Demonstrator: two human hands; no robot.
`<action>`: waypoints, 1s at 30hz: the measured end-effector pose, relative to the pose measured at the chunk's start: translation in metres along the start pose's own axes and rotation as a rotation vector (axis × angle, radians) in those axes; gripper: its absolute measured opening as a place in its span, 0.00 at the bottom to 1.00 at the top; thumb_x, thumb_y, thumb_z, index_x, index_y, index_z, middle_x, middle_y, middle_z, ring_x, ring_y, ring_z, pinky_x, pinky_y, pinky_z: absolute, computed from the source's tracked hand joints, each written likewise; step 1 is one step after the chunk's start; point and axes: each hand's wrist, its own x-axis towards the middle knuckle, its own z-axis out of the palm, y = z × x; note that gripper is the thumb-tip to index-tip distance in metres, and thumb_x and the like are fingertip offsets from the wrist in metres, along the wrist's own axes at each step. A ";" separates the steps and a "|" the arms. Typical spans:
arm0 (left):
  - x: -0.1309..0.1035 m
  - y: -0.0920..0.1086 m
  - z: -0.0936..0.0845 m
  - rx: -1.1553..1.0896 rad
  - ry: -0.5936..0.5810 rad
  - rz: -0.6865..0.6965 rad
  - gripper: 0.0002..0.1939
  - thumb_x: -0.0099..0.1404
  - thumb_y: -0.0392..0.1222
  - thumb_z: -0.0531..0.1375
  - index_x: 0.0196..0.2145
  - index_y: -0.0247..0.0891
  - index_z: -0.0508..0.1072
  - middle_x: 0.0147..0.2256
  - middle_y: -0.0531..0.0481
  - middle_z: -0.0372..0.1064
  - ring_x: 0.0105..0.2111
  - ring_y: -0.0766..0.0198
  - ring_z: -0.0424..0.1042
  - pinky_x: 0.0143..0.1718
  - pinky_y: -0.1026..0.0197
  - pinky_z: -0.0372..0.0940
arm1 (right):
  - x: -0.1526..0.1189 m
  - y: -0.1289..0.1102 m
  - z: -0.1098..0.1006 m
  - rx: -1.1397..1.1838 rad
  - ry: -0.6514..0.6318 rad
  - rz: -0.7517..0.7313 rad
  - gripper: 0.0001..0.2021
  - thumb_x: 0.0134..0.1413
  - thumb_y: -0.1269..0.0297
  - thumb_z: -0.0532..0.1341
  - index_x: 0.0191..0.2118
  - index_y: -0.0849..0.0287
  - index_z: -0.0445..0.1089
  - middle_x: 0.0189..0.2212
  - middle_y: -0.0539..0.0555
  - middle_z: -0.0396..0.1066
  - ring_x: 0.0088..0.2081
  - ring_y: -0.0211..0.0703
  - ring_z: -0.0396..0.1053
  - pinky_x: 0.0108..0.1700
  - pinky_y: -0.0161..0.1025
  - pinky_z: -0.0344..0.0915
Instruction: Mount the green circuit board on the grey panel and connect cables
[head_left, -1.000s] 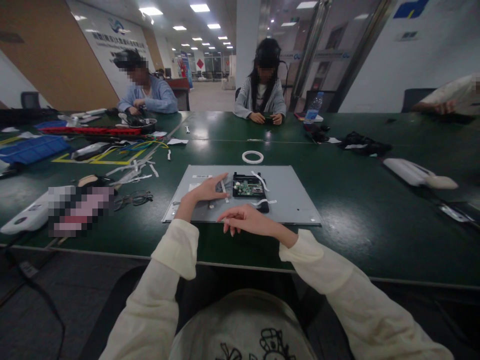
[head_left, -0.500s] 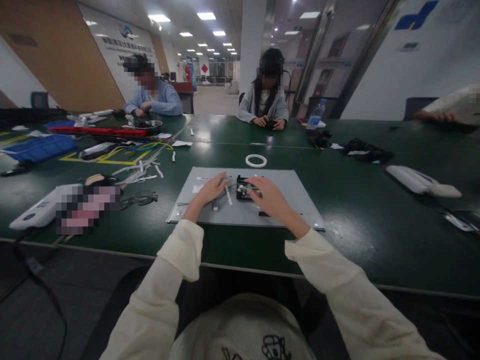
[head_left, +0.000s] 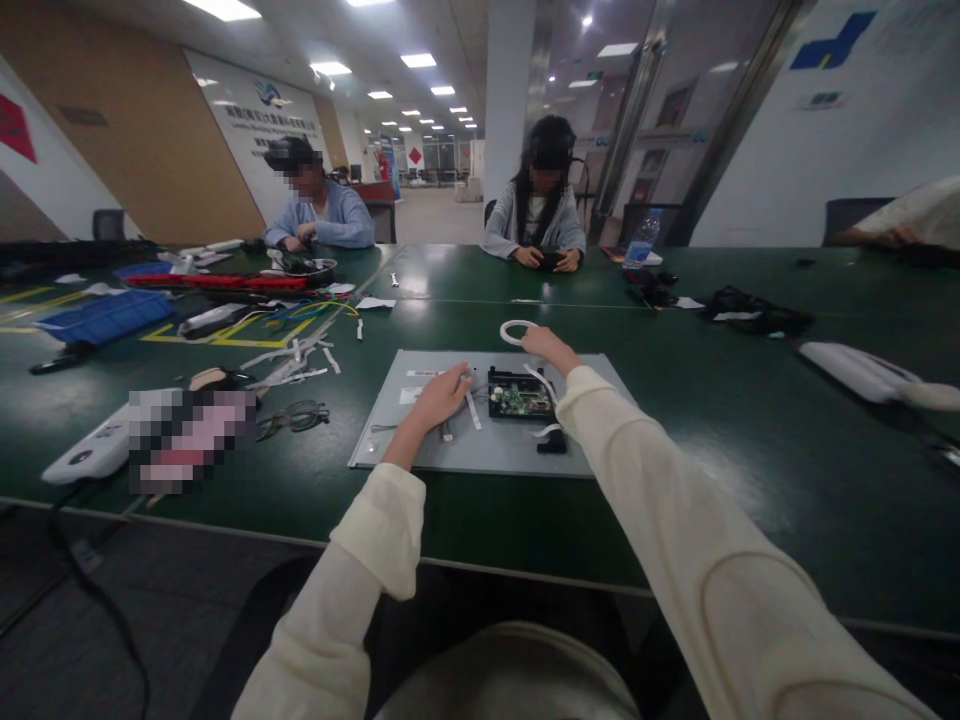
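Note:
A grey metal panel (head_left: pixel 450 455) lies flat on the green table (head_left: pixel 712 450) in front of me. A small green circuit board (head_left: pixel 516 397) in a black frame sits on it, with white tape strips and thin wires around it. My left hand (head_left: pixel 439 400) rests flat on the panel just left of the board, fingers apart on a white strip. My right hand (head_left: pixel 550 347) is stretched past the panel's far edge and touches a white tape roll (head_left: pixel 512 331); whether it grips the roll I cannot tell.
Glasses (head_left: pixel 296 415), loose white strips, coloured wires and a blue tray (head_left: pixel 105 315) lie to the left. A white device (head_left: pixel 862 370) and black items (head_left: pixel 750 310) lie to the right. Two people sit across the table, a third person's arm shows at far right.
My right hand left the near edge of the panel, passed over the circuit board, and now reaches the tape roll beyond it. My left hand stayed on the panel.

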 end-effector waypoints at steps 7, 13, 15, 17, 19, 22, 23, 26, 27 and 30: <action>-0.001 0.000 0.002 0.098 0.000 0.018 0.24 0.67 0.50 0.44 0.56 0.36 0.58 0.53 0.42 0.63 0.53 0.55 0.62 0.53 0.54 0.56 | 0.025 -0.024 0.007 -0.067 -0.070 0.040 0.19 0.54 0.69 0.52 0.51 0.64 0.66 0.52 0.69 0.60 0.53 0.62 0.57 0.49 0.60 0.55; -0.002 0.004 0.002 0.099 0.001 0.021 0.25 0.67 0.52 0.43 0.55 0.35 0.59 0.53 0.42 0.62 0.53 0.56 0.62 0.54 0.55 0.54 | 0.029 -0.014 0.019 -0.041 -0.034 -0.166 0.24 0.54 0.74 0.49 0.56 0.52 0.61 0.56 0.57 0.57 0.56 0.52 0.53 0.55 0.54 0.51; -0.002 0.005 0.001 0.102 -0.003 0.015 0.25 0.67 0.53 0.43 0.55 0.36 0.59 0.54 0.42 0.62 0.54 0.56 0.62 0.55 0.55 0.54 | 0.028 -0.010 0.022 -0.032 0.029 -0.171 0.23 0.56 0.74 0.47 0.56 0.54 0.60 0.56 0.57 0.57 0.56 0.49 0.54 0.55 0.48 0.52; -0.003 0.006 0.001 0.096 -0.006 0.010 0.26 0.67 0.53 0.43 0.55 0.35 0.59 0.54 0.41 0.61 0.54 0.55 0.61 0.55 0.54 0.54 | 0.028 -0.003 0.023 -0.030 0.107 -0.127 0.22 0.57 0.74 0.45 0.57 0.59 0.59 0.56 0.60 0.54 0.55 0.49 0.54 0.55 0.45 0.53; -0.003 0.006 0.000 0.081 -0.008 0.002 0.27 0.67 0.54 0.42 0.56 0.34 0.58 0.55 0.40 0.61 0.54 0.55 0.61 0.55 0.54 0.54 | 0.028 0.003 0.024 -0.034 0.167 -0.046 0.22 0.58 0.73 0.43 0.57 0.64 0.58 0.56 0.66 0.53 0.55 0.53 0.54 0.53 0.48 0.54; -0.003 0.008 -0.001 0.063 -0.019 -0.013 0.28 0.67 0.54 0.42 0.58 0.33 0.55 0.55 0.40 0.61 0.54 0.55 0.61 0.55 0.54 0.54 | 0.032 0.007 0.025 -0.035 0.174 0.049 0.22 0.59 0.70 0.43 0.57 0.67 0.56 0.52 0.71 0.56 0.53 0.58 0.57 0.50 0.54 0.56; -0.003 0.008 -0.002 0.062 -0.024 -0.016 0.29 0.67 0.54 0.42 0.58 0.32 0.54 0.55 0.39 0.60 0.54 0.54 0.61 0.55 0.54 0.53 | 0.035 0.007 0.025 -0.033 0.160 0.057 0.22 0.59 0.69 0.43 0.58 0.67 0.56 0.50 0.70 0.58 0.52 0.58 0.58 0.49 0.54 0.56; -0.003 0.009 -0.003 0.073 -0.034 -0.019 0.29 0.67 0.54 0.42 0.58 0.31 0.54 0.55 0.38 0.60 0.55 0.54 0.60 0.55 0.54 0.53 | 0.043 -0.003 0.029 -0.031 0.106 0.025 0.21 0.60 0.65 0.44 0.56 0.63 0.57 0.48 0.67 0.63 0.50 0.55 0.60 0.50 0.52 0.55; -0.003 0.009 -0.003 0.077 -0.035 -0.016 0.29 0.67 0.54 0.42 0.58 0.31 0.54 0.55 0.38 0.60 0.55 0.54 0.60 0.55 0.55 0.53 | 0.046 -0.007 0.031 -0.033 0.092 0.013 0.20 0.60 0.64 0.45 0.55 0.63 0.59 0.47 0.66 0.63 0.51 0.54 0.60 0.51 0.52 0.54; -0.004 0.010 -0.002 0.092 -0.030 0.005 0.29 0.67 0.55 0.41 0.58 0.33 0.55 0.55 0.39 0.60 0.54 0.55 0.61 0.54 0.55 0.53 | 0.055 -0.021 0.035 -0.045 0.068 0.006 0.20 0.60 0.63 0.44 0.52 0.65 0.62 0.48 0.67 0.63 0.51 0.56 0.59 0.52 0.56 0.51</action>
